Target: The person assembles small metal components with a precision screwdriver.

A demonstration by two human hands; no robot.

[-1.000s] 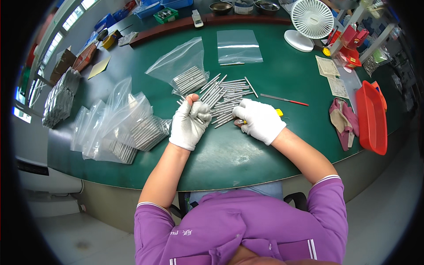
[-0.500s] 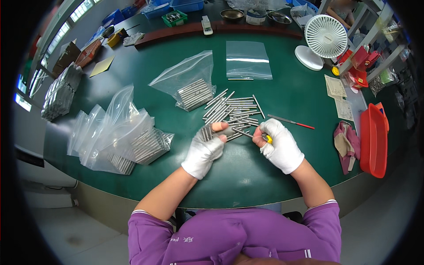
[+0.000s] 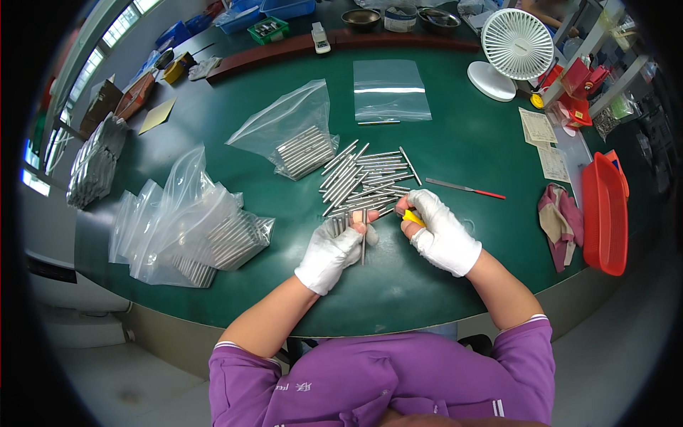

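Observation:
My left hand point(image 3: 326, 255), in a white glove with bare fingertips, is closed on metal rods. One metal rod point(image 3: 364, 245) stands out lengthwise at the thumb, and more rod ends show among the fingers. To its right my gloved right hand point(image 3: 448, 236) grips a small yellow tool point(image 3: 413, 218); its kind is hidden by the fingers. Just beyond both hands lies a loose pile of shiny rods point(image 3: 348, 174). A clear zip bag point(image 3: 284, 128) with a row of rods inside sits behind the pile. A red-handled file point(image 3: 462, 188) rests at the right.
Several filled clear bags point(image 3: 192, 228) overlap on the left. Farther back lies a flat clear bag point(image 3: 390, 82). A white fan point(image 3: 516, 46), paper slips point(image 3: 544, 146), a cloth point(image 3: 560, 224) and a red basket point(image 3: 605, 213) line the right side. A dark red ledge point(image 3: 277, 57) crosses the back.
The rod that pointed from my right fingers toward the left hand is gone from there; a rod now stands out at my left thumb. More of the yellow tool shows. The whole view has shifted slightly.

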